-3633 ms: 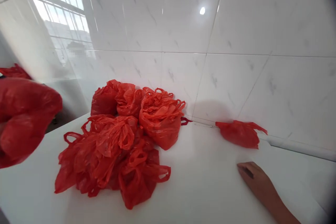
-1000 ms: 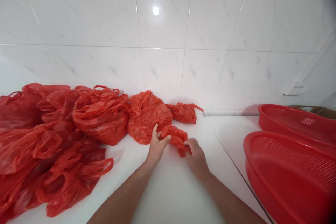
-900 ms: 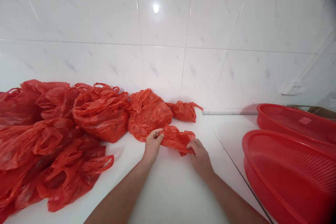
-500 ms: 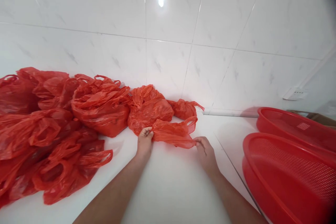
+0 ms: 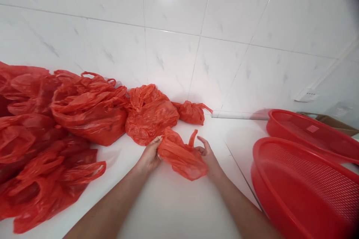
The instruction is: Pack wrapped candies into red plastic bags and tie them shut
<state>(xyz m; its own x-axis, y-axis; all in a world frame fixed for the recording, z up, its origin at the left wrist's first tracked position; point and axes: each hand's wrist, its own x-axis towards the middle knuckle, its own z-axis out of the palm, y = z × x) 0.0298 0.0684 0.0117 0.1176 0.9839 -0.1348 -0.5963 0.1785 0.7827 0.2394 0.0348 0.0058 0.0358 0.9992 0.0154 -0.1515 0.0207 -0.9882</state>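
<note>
Head view shows two bare hands above a white worktop [image 5: 179, 213], with a thin red bag [image 5: 182, 155] between them; the left hand [image 5: 150, 155] has its grip closed, the thumb and fingers pinching the upper left end of this bag; the right hand [image 5: 212, 162] is at the other end, its index finger raised and apart, its other fingers curled and partly covered by the plastic, so I cannot tell whether its grip has hold of anything.

From the left grip, the bag lies to the right and a little toward the person; its long axis runs slantwise, from the left fingertips down to its rounded end, which is nearer to the right hand; one strap [image 5: 193, 139] stands up just beside the right index finger.

Just behind the bag is a bulky red bag [image 5: 153, 117]; a small knotted bag [image 5: 193, 112] rests near the wall [image 5: 168, 52]; at right stands a red basket [image 5: 259, 153].
</note>
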